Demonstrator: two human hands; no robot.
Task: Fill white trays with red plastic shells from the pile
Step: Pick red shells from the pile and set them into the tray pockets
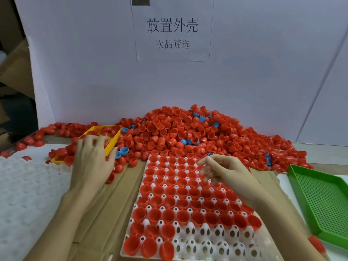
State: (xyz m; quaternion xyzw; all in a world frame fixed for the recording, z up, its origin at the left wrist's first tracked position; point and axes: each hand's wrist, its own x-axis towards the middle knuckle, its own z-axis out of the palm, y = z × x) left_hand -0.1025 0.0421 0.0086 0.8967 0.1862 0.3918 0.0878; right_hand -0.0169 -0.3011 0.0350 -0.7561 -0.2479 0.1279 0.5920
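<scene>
A white moulded tray point(216, 242) lies on flattened brown cardboard point(105, 204) in front of the person, most of its cups already seated with red plastic shells point(169, 191), open side up; only the nearest rows at the lower right show bare white cups with dark holes. Behind the tray a broad pile of red shells point(178, 132) banks up against a white backing board point(84, 63), with a few blue shells point(124, 150) scattered through it. A sheet of paper point(173, 32) taped to the board reads 放置外壳 in large characters and 次品筛选 in smaller ones beneath. The left hand point(92, 159) reaches palm down toward the pile's left edge, fingers spread and relaxed over the rim of a yellow plastic tray point(111, 146) half buried in shells; nothing is visibly gripped. The right hand point(224, 170) hovers over the far part of the white tray, its fingers loosely curled and blurred by motion, so whether it pinches a shell cannot be told. A green perforated tray point(323, 204) sits at the right edge, with one red shell point(317, 243) lying just beside its near corner. At the far left lies what seems to be another white moulded tray point(24, 194), its surface washed out
</scene>
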